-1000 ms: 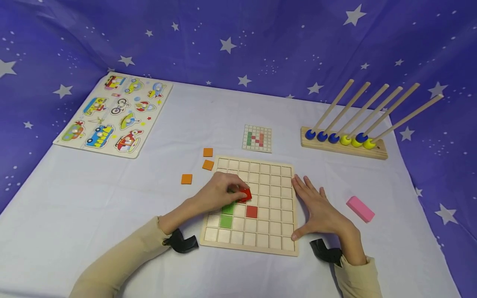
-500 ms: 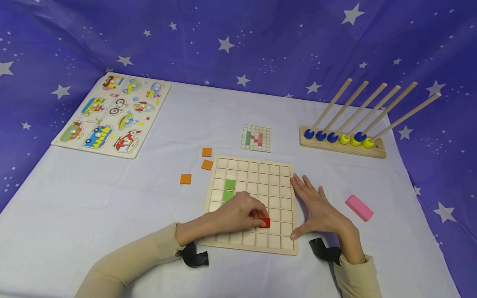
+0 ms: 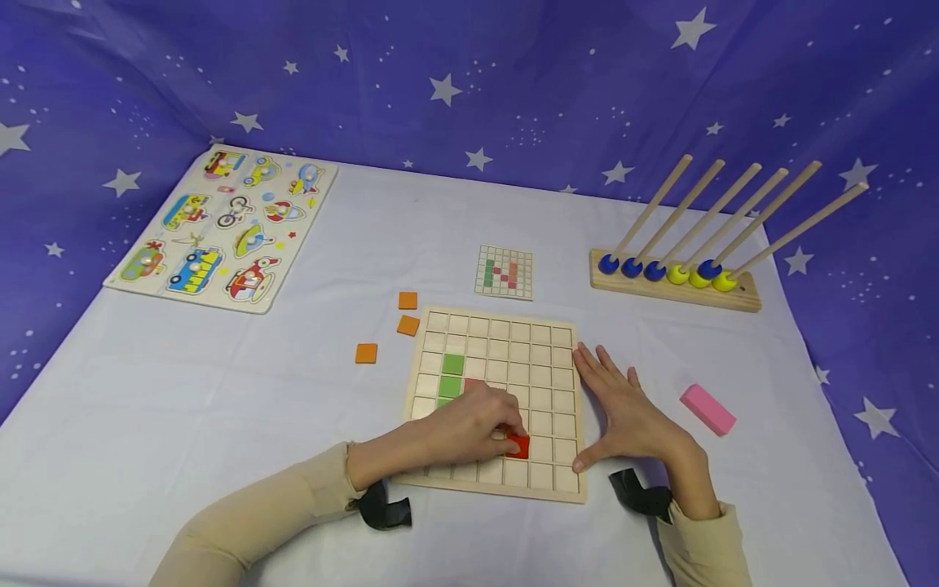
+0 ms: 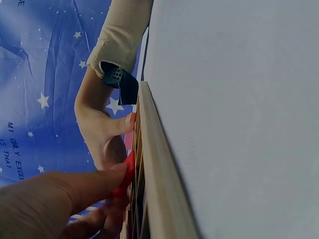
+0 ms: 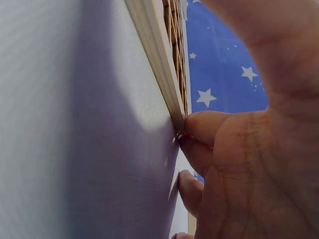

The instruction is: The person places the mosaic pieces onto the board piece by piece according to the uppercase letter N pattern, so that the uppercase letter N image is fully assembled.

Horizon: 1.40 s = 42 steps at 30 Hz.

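Observation:
My left hand (image 3: 469, 420) pinches a red square tile (image 3: 520, 447) over the lower right part of a wooden grid board (image 3: 540, 350). In the left wrist view, this red tile (image 4: 130, 169) is tilted at the board's surface between thumb and fingers. Green tiles (image 3: 451, 375) sit in one column of the grid, the lowest partly hidden by my left hand. Another red tile (image 3: 473, 384) shows just behind the knuckles. My right hand (image 3: 631, 416) rests at the board's right edge, thumb and fingers spread, fingertips touching the frame (image 5: 174, 107).
Several orange tiles (image 3: 407, 325) lie left of the board. A small pattern card (image 3: 504, 273) is behind it. To the right are a pink block (image 3: 707, 409) and a peg stand (image 3: 675, 291) with blue and yellow beads. A vehicle puzzle (image 3: 223, 228) lies back left.
With the red tile, my left hand has moved right and nearer across the board, then slightly down over the last half second. The right hand stays at the board's edge.

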### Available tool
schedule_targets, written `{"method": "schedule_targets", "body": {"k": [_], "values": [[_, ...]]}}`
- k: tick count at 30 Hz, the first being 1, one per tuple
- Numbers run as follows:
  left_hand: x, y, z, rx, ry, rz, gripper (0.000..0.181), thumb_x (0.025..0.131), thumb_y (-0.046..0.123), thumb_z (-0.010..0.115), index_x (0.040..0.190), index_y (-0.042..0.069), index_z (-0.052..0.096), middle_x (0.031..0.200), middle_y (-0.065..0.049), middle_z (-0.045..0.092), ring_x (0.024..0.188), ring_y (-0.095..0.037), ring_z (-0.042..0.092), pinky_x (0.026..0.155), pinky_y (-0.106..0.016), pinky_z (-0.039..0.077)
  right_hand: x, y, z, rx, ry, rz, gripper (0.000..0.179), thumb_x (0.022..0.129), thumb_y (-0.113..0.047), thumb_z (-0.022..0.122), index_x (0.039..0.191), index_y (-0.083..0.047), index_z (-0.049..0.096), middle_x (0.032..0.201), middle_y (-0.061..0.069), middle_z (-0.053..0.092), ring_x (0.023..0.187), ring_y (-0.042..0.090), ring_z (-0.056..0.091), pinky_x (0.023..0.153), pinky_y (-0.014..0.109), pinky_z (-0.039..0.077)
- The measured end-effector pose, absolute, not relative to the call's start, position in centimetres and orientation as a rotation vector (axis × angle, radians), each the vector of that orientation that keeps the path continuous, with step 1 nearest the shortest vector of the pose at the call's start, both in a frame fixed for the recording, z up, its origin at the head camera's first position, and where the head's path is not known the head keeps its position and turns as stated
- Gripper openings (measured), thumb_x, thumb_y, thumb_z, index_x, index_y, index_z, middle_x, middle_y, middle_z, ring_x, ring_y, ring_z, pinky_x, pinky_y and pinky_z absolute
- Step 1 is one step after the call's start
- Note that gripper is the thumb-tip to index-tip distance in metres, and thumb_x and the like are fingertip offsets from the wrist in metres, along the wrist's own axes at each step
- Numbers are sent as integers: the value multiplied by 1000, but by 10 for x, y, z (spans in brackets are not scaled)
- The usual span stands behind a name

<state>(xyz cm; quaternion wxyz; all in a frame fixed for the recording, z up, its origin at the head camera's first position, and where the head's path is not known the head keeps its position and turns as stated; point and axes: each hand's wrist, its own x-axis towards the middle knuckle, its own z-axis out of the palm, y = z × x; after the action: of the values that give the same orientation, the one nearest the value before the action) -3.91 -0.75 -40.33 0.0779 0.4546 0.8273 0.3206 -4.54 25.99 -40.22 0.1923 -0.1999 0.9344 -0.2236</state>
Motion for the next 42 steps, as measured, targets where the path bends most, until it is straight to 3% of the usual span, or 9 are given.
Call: {"method": "schedule_targets", "body": {"k": [5,10,15,22,30,36,42], "values": [[-38,-7,-405,1389,2513,950,8,80,11,74,75,17,77,75,7,55,70,-2,48,68,-11,36,-45,260,-404,-586,2628,-656,148,42,-61,89,155,-9,9,162,14,5,148,41,-2,105,75,1],[-40,-8,-404,1363,2562,876,5,80,18,76,85,19,77,76,8,59,68,-1,47,66,-16,33,-45,261,-404,-601,2633,-661,147,42,-61,89,155,-9,9,162,13,6,148,42,-2,104,76,2],[-49,-16,-403,1295,2605,877,23,79,30,79,97,16,76,89,8,67,75,-4,55,69,-20,38,-45,260,-404,-576,2624,-644,147,43,-61,89,155,-9,9,163,12,4,148,41,-2,105,75,1],[-78,-42,-391,1068,2579,1208,27,83,23,75,104,6,74,95,-3,72,80,-15,65,73,-29,50,-46,260,-405,-553,2617,-645,148,42,-61,88,155,-10,9,163,12,4,149,39,-4,106,74,-1],[-106,-80,-377,762,2645,1414,30,83,19,75,108,2,72,103,-12,73,98,-27,67,83,-44,54,-46,261,-406,-555,2618,-642,149,41,-62,88,155,-11,8,163,11,3,149,39,-4,106,74,-1],[-127,-113,-384,459,2744,1360,35,84,21,74,115,4,70,116,-10,70,119,-28,58,104,-45,42,-46,261,-406,-548,2612,-641,149,41,-62,88,156,-12,7,162,14,2,149,38,-4,107,73,-1],[-140,-132,-399,407,2858,1199,40,83,20,75,116,-1,68,128,-18,61,126,-36,50,109,-49,34,-46,262,-406,-546,2609,-647,149,42,-61,89,156,-12,7,162,14,3,149,38,-4,107,73,-2]]}}
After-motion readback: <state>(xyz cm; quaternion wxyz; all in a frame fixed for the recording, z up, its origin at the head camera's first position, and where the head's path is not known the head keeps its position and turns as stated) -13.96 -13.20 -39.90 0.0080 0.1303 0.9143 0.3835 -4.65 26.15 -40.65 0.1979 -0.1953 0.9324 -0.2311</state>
